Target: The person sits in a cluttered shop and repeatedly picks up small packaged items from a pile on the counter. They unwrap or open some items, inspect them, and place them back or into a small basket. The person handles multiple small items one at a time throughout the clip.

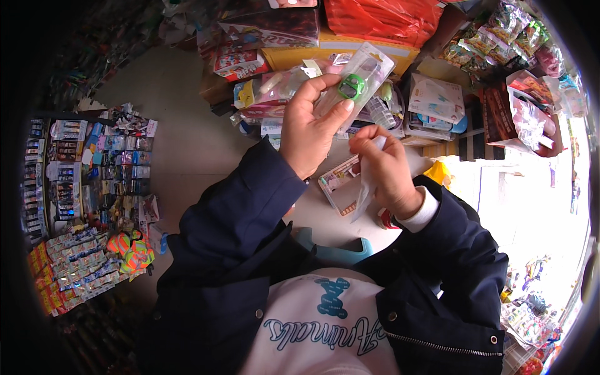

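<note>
My left hand [313,123] grips a clear plastic blister pack [375,61] between thumb and fingers, raised over the piled goods. Against the pack lies a small green device with a grey window [351,86], its lower edge at my left thumb. To the right of it and lower, my right hand [386,173] pinches a thin whitish sheet [365,194] that hangs down from the fingers. The sheet's material cannot be told. Beneath my right hand a flat box with a printed picture [335,180] is partly hidden.
Beyond my hands, packaged goods are piled around a yellow carton [295,58] and a red plastic bag [382,21]. An open box of goods [499,117] stands at the right. Hanging packets [70,267] fill racks at the left. A blue-grey curved object [337,253] lies close to my body.
</note>
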`<action>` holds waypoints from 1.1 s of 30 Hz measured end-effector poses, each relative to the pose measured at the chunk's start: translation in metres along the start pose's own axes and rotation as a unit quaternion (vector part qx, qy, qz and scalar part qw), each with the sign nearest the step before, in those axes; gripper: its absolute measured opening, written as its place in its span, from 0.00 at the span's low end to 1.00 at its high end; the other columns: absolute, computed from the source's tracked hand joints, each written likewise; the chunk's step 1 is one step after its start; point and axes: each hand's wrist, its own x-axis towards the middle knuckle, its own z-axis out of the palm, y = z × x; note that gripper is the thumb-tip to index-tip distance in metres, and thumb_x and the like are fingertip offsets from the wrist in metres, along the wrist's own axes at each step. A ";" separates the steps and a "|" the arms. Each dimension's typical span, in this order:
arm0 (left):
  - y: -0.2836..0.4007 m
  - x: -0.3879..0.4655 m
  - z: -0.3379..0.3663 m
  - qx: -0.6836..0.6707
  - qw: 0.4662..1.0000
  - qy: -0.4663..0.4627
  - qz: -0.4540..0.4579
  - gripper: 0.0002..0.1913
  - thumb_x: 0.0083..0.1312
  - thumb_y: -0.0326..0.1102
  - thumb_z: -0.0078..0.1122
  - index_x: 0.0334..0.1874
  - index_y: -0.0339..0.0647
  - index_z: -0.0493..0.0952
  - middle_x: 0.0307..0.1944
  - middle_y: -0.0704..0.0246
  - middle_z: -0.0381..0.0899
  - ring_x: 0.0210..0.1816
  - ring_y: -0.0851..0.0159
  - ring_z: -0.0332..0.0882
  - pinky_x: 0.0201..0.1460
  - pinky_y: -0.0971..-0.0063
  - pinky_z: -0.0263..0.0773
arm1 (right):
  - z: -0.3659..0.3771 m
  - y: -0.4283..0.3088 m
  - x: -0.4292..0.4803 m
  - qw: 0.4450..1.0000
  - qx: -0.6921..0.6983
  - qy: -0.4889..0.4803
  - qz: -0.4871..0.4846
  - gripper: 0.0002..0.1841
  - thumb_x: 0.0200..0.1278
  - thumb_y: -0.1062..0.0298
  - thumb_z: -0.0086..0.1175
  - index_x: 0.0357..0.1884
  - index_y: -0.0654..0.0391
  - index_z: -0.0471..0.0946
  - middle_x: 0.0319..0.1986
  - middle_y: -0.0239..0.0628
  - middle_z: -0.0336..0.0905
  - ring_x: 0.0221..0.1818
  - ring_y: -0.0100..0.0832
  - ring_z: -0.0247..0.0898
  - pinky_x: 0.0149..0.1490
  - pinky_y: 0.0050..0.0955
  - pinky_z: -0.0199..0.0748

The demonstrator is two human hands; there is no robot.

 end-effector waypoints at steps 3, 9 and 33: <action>0.001 0.000 -0.003 -0.015 1.000 -0.003 -0.014 0.20 0.66 0.25 0.63 0.58 0.32 0.70 0.50 0.67 0.78 0.48 0.75 0.76 0.51 0.80 0.75 | -0.007 -0.014 0.003 0.999 0.006 0.010 -0.040 0.07 0.69 0.64 0.53 0.42 0.55 0.76 0.32 0.29 0.77 0.28 0.20 0.69 0.36 0.23 0.72; 0.001 -0.001 -0.003 -0.026 0.999 -0.030 -0.032 0.20 0.66 0.25 0.63 0.59 0.31 0.69 0.53 0.66 0.77 0.50 0.75 0.76 0.53 0.80 0.74 | -0.011 -0.035 0.006 0.996 0.006 0.033 -0.083 0.11 0.69 0.61 0.56 0.46 0.55 0.79 0.36 0.28 0.79 0.27 0.17 0.67 0.37 0.22 0.72; -0.003 -0.004 -0.004 0.018 0.994 -0.108 -0.004 0.19 0.66 0.23 0.62 0.57 0.34 0.69 0.52 0.67 0.77 0.52 0.74 0.76 0.56 0.78 0.73 | -0.030 -0.052 0.017 0.975 -0.031 0.052 -0.215 0.18 0.63 0.71 0.63 0.54 0.54 0.74 0.38 0.27 0.74 0.35 0.17 0.72 0.35 0.17 0.73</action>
